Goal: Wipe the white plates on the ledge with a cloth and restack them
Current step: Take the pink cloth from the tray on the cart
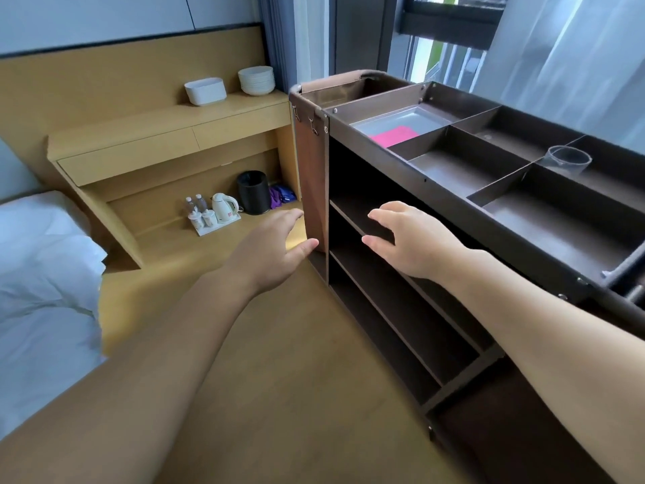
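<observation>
Cart first: a dark brown housekeeping cart (384,158) fills the right side, its open shelves facing me and its top split into compartments. The far-left compartment has a grey tray (419,115) with a pink cloth (394,135) lying in it. A clear plastic cup (567,160) stands in a compartment further right. The brown bag (310,176) hanging on the cart's far end is just beside the right end of the wooden ledge (167,124), close under the plates. The white plates (256,80) sit at that right end of the ledge as one neat upright stack, rims lined up, deep like bowls. A white rectangular dish (205,90) is just left of them, apart from the stack. Below the ledge, on a low wooden platform, are a white kettle (223,207) on a tray with cups and two bottles, a black bin (254,192) and something purple beside it. The bed (42,274) is at left. My left grip (275,246) is out in front near the bag, fingers relaxed, holding nothing. My right grip (408,239) hangs before the cart shelves, also loose and empty. Both are well apart from the plates.
</observation>
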A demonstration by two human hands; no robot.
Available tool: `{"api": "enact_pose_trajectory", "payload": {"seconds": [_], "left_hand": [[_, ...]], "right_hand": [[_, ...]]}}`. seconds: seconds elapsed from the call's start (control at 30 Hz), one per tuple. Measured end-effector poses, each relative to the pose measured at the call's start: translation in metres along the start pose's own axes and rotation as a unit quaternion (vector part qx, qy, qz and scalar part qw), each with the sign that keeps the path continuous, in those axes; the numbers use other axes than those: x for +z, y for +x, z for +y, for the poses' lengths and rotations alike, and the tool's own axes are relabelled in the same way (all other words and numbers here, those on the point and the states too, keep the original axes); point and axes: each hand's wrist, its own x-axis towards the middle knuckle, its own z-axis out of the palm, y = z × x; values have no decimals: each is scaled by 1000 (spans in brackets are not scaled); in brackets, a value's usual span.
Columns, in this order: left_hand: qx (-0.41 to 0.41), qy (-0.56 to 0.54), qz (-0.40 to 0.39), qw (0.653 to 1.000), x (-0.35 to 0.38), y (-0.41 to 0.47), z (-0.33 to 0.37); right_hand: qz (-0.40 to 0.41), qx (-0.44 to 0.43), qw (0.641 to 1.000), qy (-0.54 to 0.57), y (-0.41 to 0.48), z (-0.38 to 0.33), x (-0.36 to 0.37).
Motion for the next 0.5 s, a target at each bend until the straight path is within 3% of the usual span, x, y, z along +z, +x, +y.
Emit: {"api": "enact_pose_trajectory", "payload": {"seconds": [0.5], "left_hand": [[62,-15,-37,997,-8,175,-93]], "right_hand": [[33,38,999,-2,169,3,6]]}}
